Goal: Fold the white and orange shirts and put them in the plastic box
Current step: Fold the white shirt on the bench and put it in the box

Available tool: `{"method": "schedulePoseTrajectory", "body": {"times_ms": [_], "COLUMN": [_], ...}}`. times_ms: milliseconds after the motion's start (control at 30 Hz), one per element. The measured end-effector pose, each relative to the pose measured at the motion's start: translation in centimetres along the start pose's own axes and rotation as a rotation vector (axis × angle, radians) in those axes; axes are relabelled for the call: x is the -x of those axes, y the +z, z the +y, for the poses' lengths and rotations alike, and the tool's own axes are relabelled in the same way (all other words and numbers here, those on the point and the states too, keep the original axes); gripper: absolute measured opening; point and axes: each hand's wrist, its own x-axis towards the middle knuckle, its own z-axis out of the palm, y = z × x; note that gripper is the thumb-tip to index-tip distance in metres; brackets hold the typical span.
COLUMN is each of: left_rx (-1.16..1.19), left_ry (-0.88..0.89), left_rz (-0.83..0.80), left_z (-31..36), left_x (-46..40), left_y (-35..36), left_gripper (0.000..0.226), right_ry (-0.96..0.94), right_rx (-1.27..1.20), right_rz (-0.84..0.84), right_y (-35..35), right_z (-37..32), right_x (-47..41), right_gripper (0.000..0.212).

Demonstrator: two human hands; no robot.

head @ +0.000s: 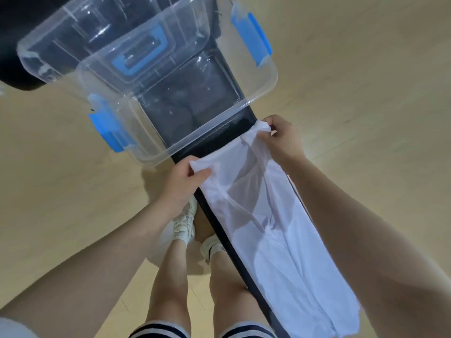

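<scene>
The floor [366, 69] of light wood takes most of the view, and over it runs a narrow dark surface [217, 140], which carries the plastic box [256, 101] at its far part. The box is clear, open on top, with blue latches on its two sides; a clear lid [73, 52] with a blue handle seems to lean over its far half. The white shirt [280, 240] lies on the near side of the box, with its long axis along the dark surface, from just beside the near rim of the box back toward the person. Its far edge is raised by both hands. The left hand [188, 181] pinches the far left corner between thumb and curled fingers [202, 173], and the right hand [280, 140] pinches the far right corner in the same way; the right one is a little nearer to the box rim. The surface is hardly wider than the shirt, so I judge that a fold along its length has room, but a sideways fold would hang over the edges. The orange shirt is not in view.
</scene>
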Motion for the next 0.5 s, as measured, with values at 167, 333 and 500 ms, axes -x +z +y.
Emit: {"method": "schedulePoseTrajectory", "body": {"times_ms": [167,333,500], "left_rx": [-0.197,-0.372,-0.457], "left_ry": [0.185,0.312,0.397], "left_rz": [-0.141,0.018,0.193], "left_z": [3.8,7.2,8.9], "left_x": [3.1,3.1,2.7], "left_y": [-2.1,-4.4,-6.9], "left_gripper": [0.020,0.007,0.002], "right_ry": [-0.025,-0.049,-0.105], "right_rx": [-0.166,-0.193,-0.249], "right_rz": [-0.017,0.039,0.057], "right_y": [-2.5,-2.9,-2.5], "right_z": [-2.1,-6.0,-9.8], "right_x": [2.9,4.1,3.3], "right_gripper": [0.034,0.030,0.024]}}
